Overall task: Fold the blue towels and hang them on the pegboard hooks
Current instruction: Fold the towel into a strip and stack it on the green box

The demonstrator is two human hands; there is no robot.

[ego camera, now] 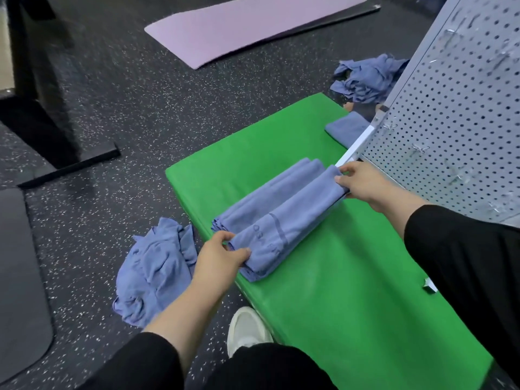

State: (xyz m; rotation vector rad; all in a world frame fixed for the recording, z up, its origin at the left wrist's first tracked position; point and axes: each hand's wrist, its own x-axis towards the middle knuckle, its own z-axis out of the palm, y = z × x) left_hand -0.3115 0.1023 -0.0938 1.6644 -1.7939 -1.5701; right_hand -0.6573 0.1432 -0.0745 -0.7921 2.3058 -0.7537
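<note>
The left hand (219, 256) grips the near end of a folded blue towel (277, 218), thumb on top and fingers curled under the edge, while the right hand (363, 184) pinches the far end of the same towel between thumb and fingers, so the cloth is held between the two hands in a long, layered band. That towel lies on a green mat (351, 305) (a thick pad, by the look of its edge), running diagonally from lower left to upper right, with a darker stripe across it near the left hand. Both forearms are bare up to black sleeves. Further along the green mat, beyond the right hand, a second folded blue towel (347, 128) rests flat, partly hidden behind the white edge of the pegboard (450, 114). The pegboard is a grey perforated panel standing at the right, close to the right hand, with small metal hooks (420, 149) sticking out of it; no towel hangs on the hooks that show. On the dark speckled floor (140, 114) a crumpled heap of blue towels (154, 271) lies just beside the mat's left edge, near the left hand, and another crumpled heap (368, 77) lies past the mat's far end. A white shoe (247, 327) rests on the floor beside the mat, and a purple mat (253, 26) lies well apart at the top.
</note>
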